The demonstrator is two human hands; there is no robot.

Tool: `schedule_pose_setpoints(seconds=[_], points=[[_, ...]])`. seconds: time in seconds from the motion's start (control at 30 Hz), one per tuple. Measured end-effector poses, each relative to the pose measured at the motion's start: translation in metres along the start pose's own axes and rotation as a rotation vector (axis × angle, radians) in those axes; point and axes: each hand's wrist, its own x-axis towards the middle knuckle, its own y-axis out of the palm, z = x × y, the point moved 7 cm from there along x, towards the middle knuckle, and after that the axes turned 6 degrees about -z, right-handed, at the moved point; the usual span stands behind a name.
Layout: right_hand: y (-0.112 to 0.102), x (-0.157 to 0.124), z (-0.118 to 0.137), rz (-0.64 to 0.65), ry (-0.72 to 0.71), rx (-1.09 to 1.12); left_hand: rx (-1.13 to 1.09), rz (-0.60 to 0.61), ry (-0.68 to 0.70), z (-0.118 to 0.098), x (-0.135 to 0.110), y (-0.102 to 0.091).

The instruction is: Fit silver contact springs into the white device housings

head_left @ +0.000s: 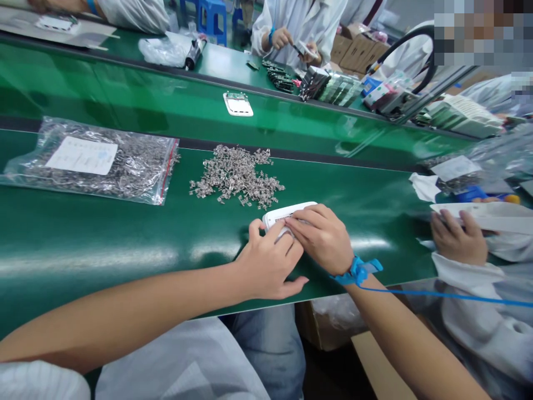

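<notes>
A white plastic case (287, 211) with rounded corners lies on the green bench, partly covered by both hands. My left hand (272, 258) curls over its near left side, fingertips pressed on the case and thumb sticking out to the right, away from it. Wearing a blue wrist strap (358, 270), my right hand (327, 236) has its fingers drawn together over the inside of the case. Whatever its fingertips pinch is hidden. Just beyond the case spreads a pile of small metal clips (237, 175).
Left of the pile lies a clear zip bag (141, 172) full of metal parts. A white case part (238, 104) rests on the green strip beyond. Circuit boards (331, 86) stand at the back. At right, a co-worker's hand (460, 239) holds a white part. A blue cord (441, 296) runs rightward.
</notes>
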Motion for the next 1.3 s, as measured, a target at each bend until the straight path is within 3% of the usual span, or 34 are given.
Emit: schedule_pose_setpoints(seconds=[0.4, 0.83, 1.13, 1.3], points=[[-0.002, 0.009, 0.012, 0.086, -0.147, -0.162, 0.075, 0.035, 0.031, -0.005, -0.003, 0.002], [-0.005, 0.008, -0.002, -0.035, 0.037, -0.028, -0.016, -0.011, -0.04, 0.001, -0.002, -0.002], [-0.005, 0.01, 0.009, -0.028, -0.083, -0.077, 0.017, 0.048, 0.001, -0.001, -0.003, -0.001], [0.002, 0.013, 0.012, 0.136, -0.153, -0.109, 0.012, 0.054, -0.011, -0.001, -0.003, 0.0]])
